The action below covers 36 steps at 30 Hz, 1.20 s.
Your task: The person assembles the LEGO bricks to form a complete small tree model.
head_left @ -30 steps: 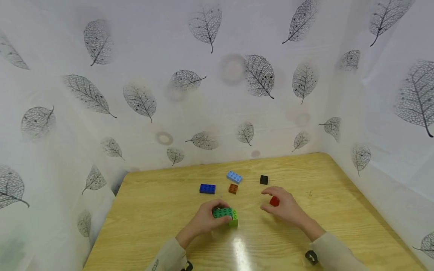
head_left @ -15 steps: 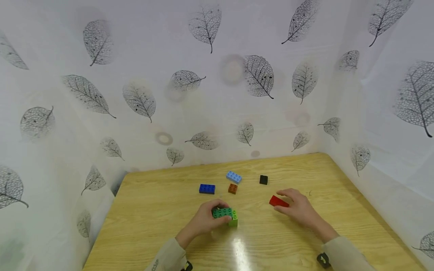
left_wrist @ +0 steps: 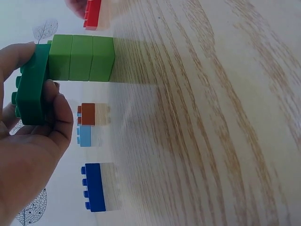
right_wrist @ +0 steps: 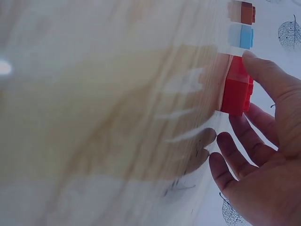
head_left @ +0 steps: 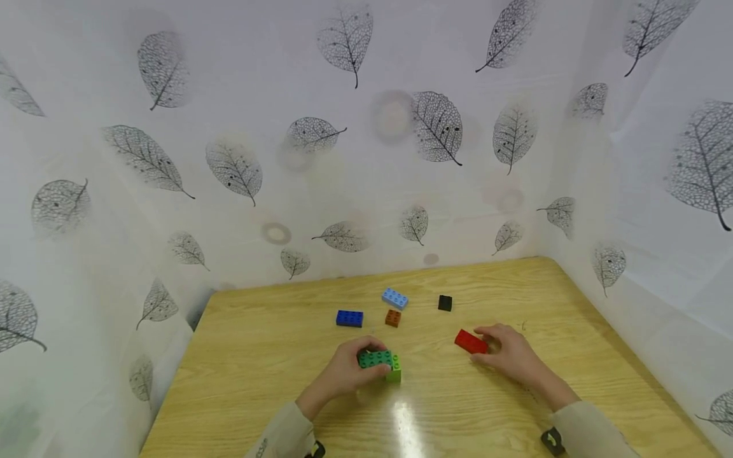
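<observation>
My left hand point(head_left: 349, 370) grips a dark green brick point(head_left: 375, 359), thumb along its near side and fingers at the far side. That brick lies across the top of a light green stack point(left_wrist: 81, 58) three bricks high, overhanging it to the left. A few light green studs show at its right end in the head view. My right hand point(head_left: 509, 353) is at the right end of a red brick point(head_left: 469, 341) lying on the table. Its thumb and forefinger are spread either side of the brick's end, and the other fingers point(right_wrist: 233, 155) are apart, lightly bent.
Farther back on the wooden table point(head_left: 258, 356) lie a dark blue brick point(head_left: 350, 319), a light blue brick point(head_left: 395, 298), a small orange-brown brick point(head_left: 392, 318) and a black brick point(head_left: 445, 303). A white leaf-patterned curtain point(head_left: 366, 191) surrounds the table's back and sides.
My right hand has drawn back to the right, uncovering the red brick, which now shows lengthwise on the table. My left hand and the green bricks have stayed in place.
</observation>
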Each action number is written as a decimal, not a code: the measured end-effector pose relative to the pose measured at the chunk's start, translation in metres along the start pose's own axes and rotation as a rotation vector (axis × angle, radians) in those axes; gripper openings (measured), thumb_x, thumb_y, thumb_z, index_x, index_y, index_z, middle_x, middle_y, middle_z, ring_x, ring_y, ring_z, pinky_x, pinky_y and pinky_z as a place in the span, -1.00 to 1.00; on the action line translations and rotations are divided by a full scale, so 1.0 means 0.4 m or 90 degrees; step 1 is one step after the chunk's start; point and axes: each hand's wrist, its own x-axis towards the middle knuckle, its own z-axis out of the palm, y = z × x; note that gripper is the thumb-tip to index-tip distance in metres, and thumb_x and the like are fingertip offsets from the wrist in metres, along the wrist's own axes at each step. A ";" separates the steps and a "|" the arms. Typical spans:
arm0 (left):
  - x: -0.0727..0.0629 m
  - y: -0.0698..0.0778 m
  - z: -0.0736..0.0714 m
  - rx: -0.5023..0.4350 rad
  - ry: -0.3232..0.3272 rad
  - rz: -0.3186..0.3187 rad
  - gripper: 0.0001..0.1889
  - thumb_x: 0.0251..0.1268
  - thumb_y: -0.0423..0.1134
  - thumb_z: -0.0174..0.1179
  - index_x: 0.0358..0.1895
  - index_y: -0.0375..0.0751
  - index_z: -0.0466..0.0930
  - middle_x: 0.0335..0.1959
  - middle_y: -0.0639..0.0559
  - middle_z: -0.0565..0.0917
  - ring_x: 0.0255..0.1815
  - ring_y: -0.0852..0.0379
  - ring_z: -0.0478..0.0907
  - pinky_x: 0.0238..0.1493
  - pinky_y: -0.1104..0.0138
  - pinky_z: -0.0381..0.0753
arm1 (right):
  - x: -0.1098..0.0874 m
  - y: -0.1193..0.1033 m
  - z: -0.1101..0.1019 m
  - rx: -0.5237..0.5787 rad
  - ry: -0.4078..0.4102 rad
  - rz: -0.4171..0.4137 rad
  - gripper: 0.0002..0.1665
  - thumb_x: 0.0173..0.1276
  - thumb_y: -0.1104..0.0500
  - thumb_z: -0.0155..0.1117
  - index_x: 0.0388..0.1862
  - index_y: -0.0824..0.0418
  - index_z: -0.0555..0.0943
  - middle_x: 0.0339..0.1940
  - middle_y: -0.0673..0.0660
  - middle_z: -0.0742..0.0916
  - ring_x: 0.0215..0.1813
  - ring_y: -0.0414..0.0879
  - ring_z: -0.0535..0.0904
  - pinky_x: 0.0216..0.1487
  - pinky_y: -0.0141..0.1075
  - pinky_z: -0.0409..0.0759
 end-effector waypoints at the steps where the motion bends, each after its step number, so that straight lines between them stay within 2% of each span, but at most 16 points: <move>1: 0.000 0.000 0.000 0.000 -0.001 0.000 -0.68 0.41 -0.01 0.40 0.12 -0.01 0.68 0.08 0.08 0.73 0.02 0.24 0.60 0.08 0.35 0.58 | 0.001 0.000 0.000 -0.003 -0.001 -0.002 -0.27 0.20 -0.05 0.67 0.26 0.28 0.68 0.09 0.16 0.77 0.12 0.09 0.64 0.20 0.14 0.55; 8: 0.000 0.002 -0.002 0.002 0.002 0.007 -0.68 0.42 -0.02 0.40 0.12 -0.05 0.69 0.09 0.02 0.74 0.00 0.26 0.60 0.07 0.36 0.58 | 0.007 -0.002 0.007 -0.042 0.016 -0.035 -0.43 0.23 0.03 0.65 0.15 0.27 0.75 0.01 0.15 0.81 0.04 0.07 0.62 0.07 0.03 0.58; 12: 0.000 0.002 -0.002 -0.001 0.002 0.011 -0.69 0.42 -0.05 0.40 0.11 -0.07 0.69 0.09 -0.01 0.74 0.00 0.24 0.61 0.05 0.37 0.58 | 0.007 -0.007 0.009 -0.043 0.019 -0.036 -0.52 0.24 0.09 0.64 0.10 0.24 0.76 -0.04 0.10 0.79 0.00 0.02 0.61 0.01 -0.03 0.57; 19: -0.001 0.004 -0.002 -0.006 -0.004 -0.005 -0.67 0.41 -0.02 0.41 0.13 -0.03 0.68 0.09 0.05 0.74 0.02 0.19 0.62 0.06 0.36 0.58 | 0.012 -0.024 0.008 0.015 0.019 -0.016 -0.55 0.27 0.16 0.59 0.11 0.25 0.74 -0.07 0.08 0.72 -0.12 -0.13 0.53 -0.09 -0.28 0.53; 24: 0.000 0.002 -0.002 0.000 -0.007 -0.012 -0.67 0.41 0.00 0.40 0.13 0.00 0.68 0.08 0.07 0.74 0.02 0.18 0.61 0.07 0.36 0.57 | 0.019 -0.050 0.008 0.090 0.010 -0.020 -0.57 0.29 0.24 0.54 0.13 0.29 0.71 -0.05 0.11 0.69 -0.12 -0.14 0.58 -0.12 -0.36 0.62; 27: 0.001 0.002 -0.003 0.001 -0.008 -0.010 -0.68 0.42 -0.01 0.40 0.12 0.00 0.68 0.07 0.08 0.74 0.02 0.18 0.61 0.07 0.36 0.57 | 0.025 -0.066 0.009 0.110 -0.001 -0.027 -0.57 0.30 0.25 0.52 0.14 0.28 0.71 -0.06 0.08 0.68 -0.11 -0.18 0.60 -0.12 -0.39 0.65; 36: 0.002 0.006 -0.006 0.013 -0.009 0.000 -0.66 0.41 0.00 0.40 0.12 -0.03 0.69 0.05 0.07 0.75 0.01 0.20 0.62 0.09 0.35 0.59 | 0.039 -0.117 0.014 0.112 -0.008 -0.104 -0.56 0.28 0.23 0.55 0.14 0.24 0.72 -0.12 0.00 0.67 -0.18 -0.29 0.53 -0.21 -0.39 0.58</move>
